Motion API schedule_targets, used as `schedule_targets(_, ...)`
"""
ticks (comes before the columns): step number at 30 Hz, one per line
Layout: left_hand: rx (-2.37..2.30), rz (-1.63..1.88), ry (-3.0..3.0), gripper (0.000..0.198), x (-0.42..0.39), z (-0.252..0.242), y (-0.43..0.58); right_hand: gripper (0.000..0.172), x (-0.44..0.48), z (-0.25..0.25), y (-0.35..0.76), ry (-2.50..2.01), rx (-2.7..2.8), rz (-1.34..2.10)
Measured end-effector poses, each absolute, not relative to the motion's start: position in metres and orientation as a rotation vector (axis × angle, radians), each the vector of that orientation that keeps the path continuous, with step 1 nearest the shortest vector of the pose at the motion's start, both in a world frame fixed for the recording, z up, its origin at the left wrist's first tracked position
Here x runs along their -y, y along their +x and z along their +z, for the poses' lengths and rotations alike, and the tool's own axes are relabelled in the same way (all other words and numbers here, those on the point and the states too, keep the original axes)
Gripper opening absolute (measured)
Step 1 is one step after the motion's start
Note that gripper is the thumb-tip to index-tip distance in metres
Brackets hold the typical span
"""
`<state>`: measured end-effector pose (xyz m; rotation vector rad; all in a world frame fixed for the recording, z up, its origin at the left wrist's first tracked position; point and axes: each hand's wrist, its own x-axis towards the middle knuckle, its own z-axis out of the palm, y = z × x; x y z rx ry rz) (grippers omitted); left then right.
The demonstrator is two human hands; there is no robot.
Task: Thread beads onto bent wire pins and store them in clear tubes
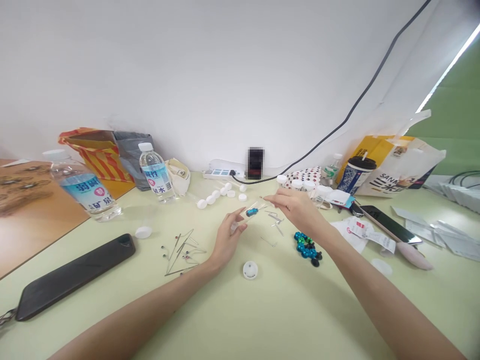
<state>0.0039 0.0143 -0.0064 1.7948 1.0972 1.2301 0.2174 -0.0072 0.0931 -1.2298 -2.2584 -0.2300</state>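
Observation:
My left hand (pixel 228 235) pinches the lower end of a thin clear tube or pin that carries a blue bead (pixel 251 212). My right hand (pixel 294 205) is closed in a pinch at the upper end of that same piece, just right of the bead. Both hands hover a little above the pale green table (pixel 262 310). A pile of blue and black beads (pixel 307 247) lies just below my right wrist. Loose metal pins (pixel 275 220) lie between the hands, and a bundle of metal pins (pixel 182 250) lies left of my left hand.
A black phone (pixel 75 275) lies at the left, with two water bottles (pixel 155 172) (pixel 84 187) behind it. White caps (pixel 219 192) and a power strip (pixel 221 174) sit at the back. A white round lid (pixel 250 270) lies in front. A phone (pixel 390 225), papers and bags fill the right.

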Motion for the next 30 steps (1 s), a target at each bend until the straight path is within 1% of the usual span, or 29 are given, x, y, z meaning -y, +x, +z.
schedule_targets(5, -1.072, 1.251, 1.818, 0.039, -0.011, -0.003, 0.005, 0.032, 0.007, 0.092, 0.217, -1.281, 2.377, -0.214)
schedule_targets(8, -1.026, 1.247, 1.833, 0.036, -0.009, -0.002, 0.006, 0.03, 0.007, 0.09, 0.213, -1.258, 2.419, -0.102)
schedule_targets(13, -1.003, 1.189, 1.609, 0.034, -0.014, -0.006, 0.005, 0.027, 0.005, 0.094, 0.213, -1.197, 2.176, 0.127)
schedule_targets(16, -1.078, 1.199, 1.424, 0.036, -0.021, -0.01, 0.003, 0.031, 0.002, 0.092, 0.214, -1.426, 2.084, 0.083)
schedule_targets(18, -1.08, 1.223, 1.354, 0.036, -0.024, -0.012, 0.002, 0.03, 0.002, 0.083, 0.212, -1.656, 2.215, 0.022)
schedule_targets(20, -1.043, 1.227, 1.319, 0.034, -0.025, -0.012, 0.002, 0.023, 0.003, 0.07, 0.207, -1.776, 2.376, 0.028)
schedule_targets(23, -0.971, 1.225, 1.311, 0.034, -0.024, -0.011, 0.004, 0.019, 0.01, 0.05, 0.196, -1.809, 2.557, 0.079)
schedule_targets(28, -0.936, 1.216, 1.397, 0.031, -0.021, -0.009, 0.006, 0.026, 0.025, 0.038, 0.18, -1.773, 2.655, 0.077)
schedule_targets(30, -0.937, 1.201, 1.427, 0.029, -0.021, -0.008, 0.006, 0.025, 0.026, 0.039, 0.179, -1.745, 2.648, 0.112)
